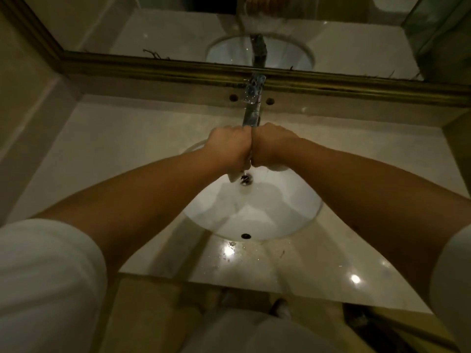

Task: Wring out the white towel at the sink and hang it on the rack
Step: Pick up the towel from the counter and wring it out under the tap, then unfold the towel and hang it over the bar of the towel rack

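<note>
Both my fists are pressed together over the white oval sink [293, 225], just in front of the chrome faucet [252, 108]. My left hand [228, 146] and my right hand [274, 146] are closed tight on the white towel [232, 177]. Only small bits of it show below my fists; most of it is hidden inside them. A thin stream of water drips from between my hands toward the drain [246, 180]. No towel rack is in view.
The sink sits in a glossy beige marble counter [318, 263] with water drops near its front edge. A gold-framed mirror [178, 70] runs along the back wall. Walls close in the counter at left and right.
</note>
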Motion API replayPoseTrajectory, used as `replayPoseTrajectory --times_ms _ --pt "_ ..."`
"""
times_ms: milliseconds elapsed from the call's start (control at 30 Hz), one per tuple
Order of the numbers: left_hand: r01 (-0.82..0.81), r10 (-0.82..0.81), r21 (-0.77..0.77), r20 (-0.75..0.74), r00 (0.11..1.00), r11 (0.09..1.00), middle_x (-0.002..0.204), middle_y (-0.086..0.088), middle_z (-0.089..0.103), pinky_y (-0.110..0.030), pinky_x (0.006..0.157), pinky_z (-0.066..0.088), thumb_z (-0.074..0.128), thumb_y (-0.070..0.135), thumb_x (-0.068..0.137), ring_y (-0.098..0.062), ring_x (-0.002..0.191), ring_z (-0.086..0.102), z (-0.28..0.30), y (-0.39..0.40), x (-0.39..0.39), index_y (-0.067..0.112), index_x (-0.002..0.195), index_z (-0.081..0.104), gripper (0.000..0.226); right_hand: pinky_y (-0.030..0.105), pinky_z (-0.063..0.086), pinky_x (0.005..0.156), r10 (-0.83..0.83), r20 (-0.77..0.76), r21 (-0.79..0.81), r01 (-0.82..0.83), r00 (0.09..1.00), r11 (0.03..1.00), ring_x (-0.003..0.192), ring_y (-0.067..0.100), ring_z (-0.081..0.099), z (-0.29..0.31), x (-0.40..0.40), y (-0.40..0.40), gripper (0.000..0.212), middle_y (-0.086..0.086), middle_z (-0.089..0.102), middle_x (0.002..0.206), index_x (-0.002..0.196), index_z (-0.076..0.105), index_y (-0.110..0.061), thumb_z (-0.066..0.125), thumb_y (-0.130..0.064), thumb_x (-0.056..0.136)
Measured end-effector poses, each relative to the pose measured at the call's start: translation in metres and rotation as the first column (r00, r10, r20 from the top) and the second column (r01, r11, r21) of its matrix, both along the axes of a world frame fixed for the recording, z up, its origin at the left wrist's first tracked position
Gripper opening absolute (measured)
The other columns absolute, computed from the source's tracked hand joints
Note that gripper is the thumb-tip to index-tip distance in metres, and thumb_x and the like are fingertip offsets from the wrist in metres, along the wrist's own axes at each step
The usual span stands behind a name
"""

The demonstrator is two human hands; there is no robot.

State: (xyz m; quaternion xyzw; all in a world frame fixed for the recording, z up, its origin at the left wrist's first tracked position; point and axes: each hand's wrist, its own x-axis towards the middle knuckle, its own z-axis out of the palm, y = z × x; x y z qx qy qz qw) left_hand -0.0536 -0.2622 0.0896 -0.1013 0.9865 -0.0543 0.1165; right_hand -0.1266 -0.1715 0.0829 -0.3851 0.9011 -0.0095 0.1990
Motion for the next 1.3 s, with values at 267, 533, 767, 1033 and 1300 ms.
replayPoseTrajectory --times_ms 267,533,767,1033,1300 --pt "0.087 -0.087 0.008 -0.016 0.996 0.996 0.092 -0.004 0.055 -0.037 0.063 0.046 0.085 0.035 0.061 -0.02 0.076 0.048 0.008 -0.015 -0.002 0.016 0.118 0.051 0.069 0.029 0.04 0.056 0.005 -0.017 -0.141 -0.007 1.0 0.99 0.07 0.014 0.056 0.006 0.013 0.009 0.044 0.001 0.065 0.097 0.112 0.057 -0.024 0.078 -0.033 0.075" --pt "0.165 -0.249 0.677 0.028 0.968 0.717 0.112 -0.001 0.059 -0.04 0.085 0.05 0.076 0.049 0.073 -0.02 0.096 0.057 0.043 -0.015 0.013 0.021 0.128 0.048 0.068 0.042 0.051 0.07 0.337 -0.38 -0.244 -0.445 0.861 0.862 0.099 0.035 0.057 0.026 0.027 0.083 0.092 0.022 0.052 0.129 0.137 0.04 -0.004 0.085 -0.04 0.066" --pt "0.295 -0.315 0.689 -0.101 0.944 0.662 0.106 -0.004 0.065 -0.041 0.081 0.051 0.059 0.049 0.087 -0.019 0.091 0.059 0.067 0.06 -0.004 0.024 0.114 0.06 0.036 0.053 0.049 0.085 0.25 -0.43 -0.323 -0.407 0.867 0.854 0.112 0.041 0.054 0.039 0.022 0.175 0.082 0.026 0.049 0.138 0.144 0.035 0.0 0.074 -0.036 0.082" --pt "0.452 -0.389 0.513 -0.231 0.892 0.73 0.087 -0.002 0.066 -0.043 0.073 0.051 0.045 0.052 0.094 -0.02 0.078 0.057 0.086 0.164 -0.04 0.023 0.094 0.066 0.036 0.031 0.046 0.088 -0.176 0.114 -0.545 0.21 0.978 0.811 0.108 0.018 0.056 0.05 0.013 0.277 0.059 0.002 0.06 0.127 0.132 0.049 -0.026 0.072 -0.046 0.081" --pt "0.404 -0.215 0.744 -0.343 0.914 0.532 0.066 0.004 0.065 -0.023 0.045 0.047 0.061 0.047 0.088 -0.007 0.054 0.06 0.113 0.198 -0.053 0.027 0.081 0.068 0.022 0.031 0.048 0.074 -0.318 0.023 -0.661 0.254 0.948 0.706 0.086 0.018 0.062 0.097 -0.005 0.315 0.02 0.002 0.071 0.096 0.105 0.072 -0.019 0.065 -0.012 0.087"
